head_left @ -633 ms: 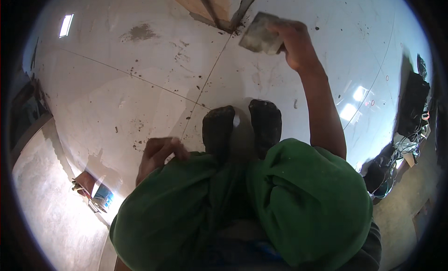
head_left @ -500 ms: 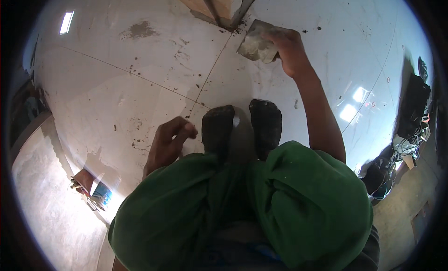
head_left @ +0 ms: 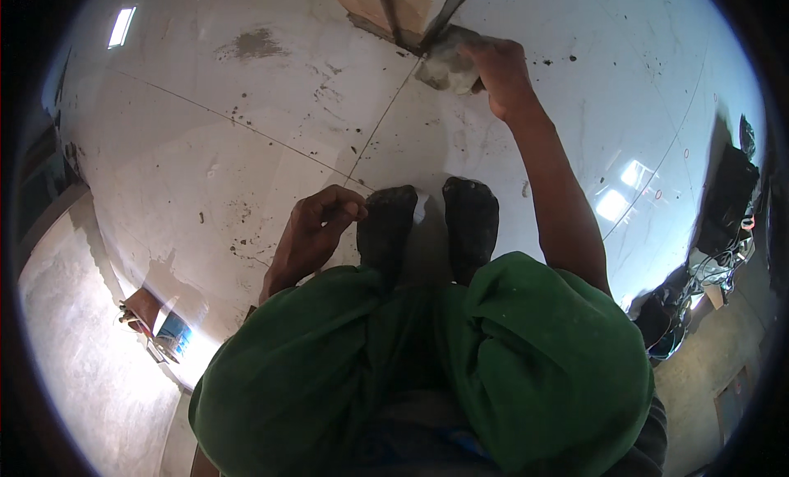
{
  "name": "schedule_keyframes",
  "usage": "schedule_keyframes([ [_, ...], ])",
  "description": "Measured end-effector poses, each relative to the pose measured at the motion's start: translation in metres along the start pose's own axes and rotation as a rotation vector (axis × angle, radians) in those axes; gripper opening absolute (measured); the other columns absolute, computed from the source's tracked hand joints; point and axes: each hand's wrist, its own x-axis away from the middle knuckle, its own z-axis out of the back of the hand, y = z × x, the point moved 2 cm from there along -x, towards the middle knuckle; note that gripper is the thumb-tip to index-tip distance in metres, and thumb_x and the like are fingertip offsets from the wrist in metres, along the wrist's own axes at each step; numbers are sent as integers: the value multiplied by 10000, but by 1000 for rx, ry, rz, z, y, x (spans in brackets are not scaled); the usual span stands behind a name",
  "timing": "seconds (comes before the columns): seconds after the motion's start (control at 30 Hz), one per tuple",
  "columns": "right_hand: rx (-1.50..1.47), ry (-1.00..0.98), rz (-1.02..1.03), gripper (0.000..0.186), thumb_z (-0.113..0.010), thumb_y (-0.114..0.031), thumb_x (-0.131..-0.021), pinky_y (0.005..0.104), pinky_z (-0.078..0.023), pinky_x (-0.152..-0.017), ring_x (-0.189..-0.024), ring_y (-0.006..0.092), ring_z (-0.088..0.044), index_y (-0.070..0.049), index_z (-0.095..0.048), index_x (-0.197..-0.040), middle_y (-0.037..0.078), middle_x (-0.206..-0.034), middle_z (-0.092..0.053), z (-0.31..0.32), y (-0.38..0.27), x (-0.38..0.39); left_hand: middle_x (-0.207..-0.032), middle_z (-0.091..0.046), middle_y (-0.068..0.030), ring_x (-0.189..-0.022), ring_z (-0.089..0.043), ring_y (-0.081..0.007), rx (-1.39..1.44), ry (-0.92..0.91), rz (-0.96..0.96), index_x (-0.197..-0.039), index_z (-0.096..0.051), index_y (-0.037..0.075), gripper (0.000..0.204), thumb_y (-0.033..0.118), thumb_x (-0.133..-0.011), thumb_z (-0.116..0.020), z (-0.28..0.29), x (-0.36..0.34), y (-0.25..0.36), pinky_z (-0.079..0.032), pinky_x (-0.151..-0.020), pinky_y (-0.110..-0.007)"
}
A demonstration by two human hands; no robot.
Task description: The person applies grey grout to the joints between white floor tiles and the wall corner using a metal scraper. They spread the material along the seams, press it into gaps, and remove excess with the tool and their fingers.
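Observation:
My right hand [head_left: 503, 73] reaches out ahead with its fingers closed around the near end of a flat grey scraper [head_left: 448, 43]. Pale, wet-looking paste [head_left: 444, 73] covers part of the scraper, which lies low over the glossy floor tiles [head_left: 288, 107] beside the foot of an upright corner edge [head_left: 444, 17]. Just left of my dark-socked left foot [head_left: 388, 222], my left hand [head_left: 316, 230] hovers with curled fingers, thumb against the forefinger. Nothing shows between its fingertips.
Dark crumbs and a grey smear [head_left: 256, 43] mark the tiles, which have thin joint lines. At the right lie a black bag [head_left: 727, 189] and tangled cables [head_left: 715, 267]. A blue-and-white container [head_left: 173, 333] stands at the lower left beside a brown object [head_left: 144, 306].
My right hand has moved the scraper slightly away from me, against the foot of the corner edge. My left hand has risen a little and shifted right, toward my left foot.

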Motion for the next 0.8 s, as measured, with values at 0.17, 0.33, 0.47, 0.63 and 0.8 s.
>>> schedule_keyframes([
  [0.17, -33, 8, -4, 297, -789, -196, -923, 381, -544, -592, -714, 223, -696, 57, -772, -1079, 115, -905, -761, -1, -1, 13, -1001, -773, -95, -992, -722, -179, 45, -13, -26, -1109, -736, -11, 171, 112, -1083, -620, -1, -5, -13, -574, -932, -371],
  [0.33, -7, 36, -8, 283, -794, -199, -918, 381, -534, -589, -715, 217, -692, 50, -777, -1051, 109, -906, -762, -4, 7, 3, -995, -769, -89, -986, -719, -172, 45, -29, -64, -1128, -733, -19, 171, 115, -1083, -635, -1, -8, -5, -570, -938, -352],
  [0.47, 9, 84, -20, 266, -799, -206, -913, 373, -503, -562, -685, 208, -664, 42, -780, -1010, 96, -891, -755, 4, 2, 12, -1003, -770, -92, -991, -720, -171, 64, 12, -26, -1147, -728, -27, 187, 128, -1088, -643, 2, -6, -12, -566, -948, -342],
  [0.63, 75, 93, -26, 248, -793, -180, -905, 370, -476, -544, -648, 194, -624, 57, -763, -972, 93, -842, -722, -1, 8, -3, -1007, -777, -99, -997, -718, -164, 99, -23, -50, -1158, -727, -31, 193, 124, -1087, -637, -2, -10, -9, -566, -946, -342],
  [0.8, 146, 146, -35, 198, -762, -122, -915, 358, -485, -564, -626, 184, -606, 75, -747, -932, 92, -785, -691, 31, -8, 24, -1007, -779, -96, -994, -715, -162, 112, 28, -53, -1150, -731, -26, 195, 135, -1084, -644, 3, -12, -17, -568, -924, -350],
])
